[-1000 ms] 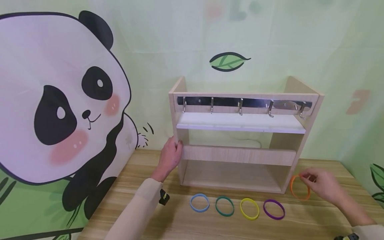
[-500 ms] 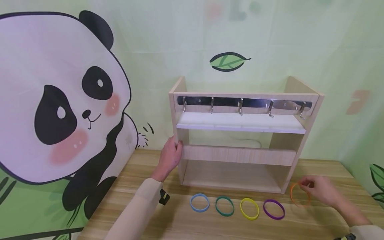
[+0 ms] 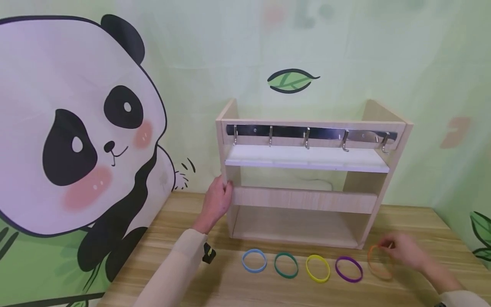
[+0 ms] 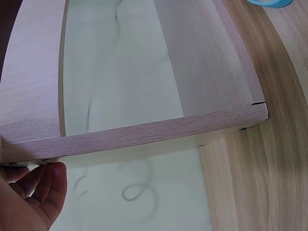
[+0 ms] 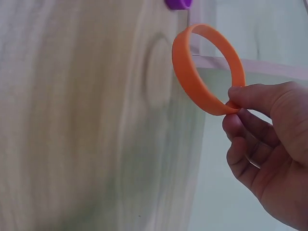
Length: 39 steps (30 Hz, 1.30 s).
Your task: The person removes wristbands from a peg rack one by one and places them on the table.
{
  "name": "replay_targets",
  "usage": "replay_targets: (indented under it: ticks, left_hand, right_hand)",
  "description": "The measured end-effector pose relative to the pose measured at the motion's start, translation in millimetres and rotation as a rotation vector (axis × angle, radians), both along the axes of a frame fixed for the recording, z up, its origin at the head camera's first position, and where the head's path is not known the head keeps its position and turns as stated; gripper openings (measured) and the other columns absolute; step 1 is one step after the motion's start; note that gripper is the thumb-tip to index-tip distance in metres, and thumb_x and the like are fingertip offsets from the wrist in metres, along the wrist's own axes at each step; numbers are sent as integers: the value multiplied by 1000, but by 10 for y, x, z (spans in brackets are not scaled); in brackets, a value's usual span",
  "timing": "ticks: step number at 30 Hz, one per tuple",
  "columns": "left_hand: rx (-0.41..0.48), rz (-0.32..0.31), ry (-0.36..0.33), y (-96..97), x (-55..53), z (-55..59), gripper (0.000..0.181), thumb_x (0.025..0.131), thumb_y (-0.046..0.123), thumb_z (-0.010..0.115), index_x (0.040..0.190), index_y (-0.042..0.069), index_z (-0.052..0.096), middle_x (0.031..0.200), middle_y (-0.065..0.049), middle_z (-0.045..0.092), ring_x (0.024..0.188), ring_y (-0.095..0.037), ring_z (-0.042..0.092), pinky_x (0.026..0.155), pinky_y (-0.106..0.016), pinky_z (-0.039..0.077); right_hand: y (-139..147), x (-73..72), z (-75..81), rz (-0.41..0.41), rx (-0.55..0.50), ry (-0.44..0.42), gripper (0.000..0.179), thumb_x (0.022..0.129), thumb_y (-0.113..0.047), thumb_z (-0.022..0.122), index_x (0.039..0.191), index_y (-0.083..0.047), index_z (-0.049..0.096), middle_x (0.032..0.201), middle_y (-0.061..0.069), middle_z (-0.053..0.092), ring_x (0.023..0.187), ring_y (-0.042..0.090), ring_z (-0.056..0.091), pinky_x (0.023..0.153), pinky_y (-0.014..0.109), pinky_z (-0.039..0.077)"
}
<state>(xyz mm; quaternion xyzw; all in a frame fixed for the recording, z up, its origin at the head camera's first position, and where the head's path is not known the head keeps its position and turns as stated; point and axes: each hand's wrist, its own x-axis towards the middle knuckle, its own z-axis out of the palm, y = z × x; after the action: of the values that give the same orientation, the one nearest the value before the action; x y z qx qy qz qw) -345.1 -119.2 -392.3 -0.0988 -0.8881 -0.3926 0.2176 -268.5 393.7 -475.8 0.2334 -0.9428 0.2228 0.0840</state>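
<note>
My right hand [image 3: 408,252] pinches an orange silicone wristband [image 5: 188,77] between thumb and index finger. In the right wrist view the band hangs off the tabletop, its shadow on the wood. At the left side of a wooden shelf rack [image 3: 307,200], my left hand [image 3: 218,199] grips the edge of the side panel. The left wrist view shows its fingers [image 4: 55,185] curled behind that panel. A row of wristbands lies in front of the rack: blue [image 3: 254,271], green [image 3: 286,276], yellow [image 3: 318,280] and purple [image 3: 349,280].
A metal strip [image 3: 289,132] with several bare hooks [image 3: 307,138] runs across the top of the rack, above a white shelf [image 3: 307,157]. The wooden table [image 3: 299,294] meets a wall cloth with a printed panda [image 3: 84,128] close behind.
My right hand has come down and slightly toward me with the orange wristband, bringing it lower beside the purple one. The left hand keeps its hold on the rack.
</note>
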Motion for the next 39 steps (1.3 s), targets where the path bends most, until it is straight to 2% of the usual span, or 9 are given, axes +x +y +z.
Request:
replay_targets:
  ticks: [4, 9, 14, 19, 27, 39]
  left_hand:
    - [-3, 14, -1, -5, 3, -13, 33, 100, 28, 39, 118, 6, 55, 105, -12, 55, 89, -25, 55, 72, -42, 52]
    - [-9, 8, -9, 12, -22, -16, 35, 100, 30, 38, 123, 8, 53, 111, -13, 56, 93, -26, 56, 75, -43, 52]
    - [-12, 1, 11, 31, -59, 21, 36, 99, 29, 38, 124, 8, 54, 112, -14, 56, 94, -27, 56, 76, -44, 51]
    - [-10, -1, 18, 9, -29, 13, 36, 99, 28, 39, 126, 8, 53, 112, -15, 56, 94, -27, 56, 76, -44, 51]
    - [-10, -3, -7, -6, -10, -3, 36, 100, 30, 37, 127, 9, 51, 111, -13, 55, 94, -26, 56, 75, -43, 52]
    - [-17, 1, 28, -4, -15, -17, 34, 99, 27, 38, 121, 6, 54, 105, -12, 56, 89, -24, 55, 72, -42, 51]
  right_hand:
    - [-24, -4, -64, 28, 18, -21, 4, 78, -4, 71, 79, -6, 68, 71, -5, 62, 62, 2, 53, 54, 23, 47]
    - [-32, 27, -111, 19, 22, -73, 3, 78, -4, 70, 79, -5, 67, 70, -5, 62, 62, 3, 54, 54, 22, 47]
    - [-48, 49, -129, 23, 17, -54, 5, 77, -3, 72, 78, -7, 68, 69, -4, 63, 61, 4, 55, 54, 23, 47]
    - [-106, 80, -119, 35, 15, -43, 5, 77, -3, 72, 77, -6, 68, 68, -4, 63, 61, 3, 54, 53, 23, 47]
    - [-104, 87, -107, 34, 30, -49, 7, 75, -1, 72, 77, -7, 68, 69, -4, 63, 62, 4, 56, 56, 24, 48]
    - [-93, 77, -122, 17, 18, -120, 4, 77, -3, 70, 80, -3, 68, 71, -3, 64, 63, 5, 57, 57, 23, 48]
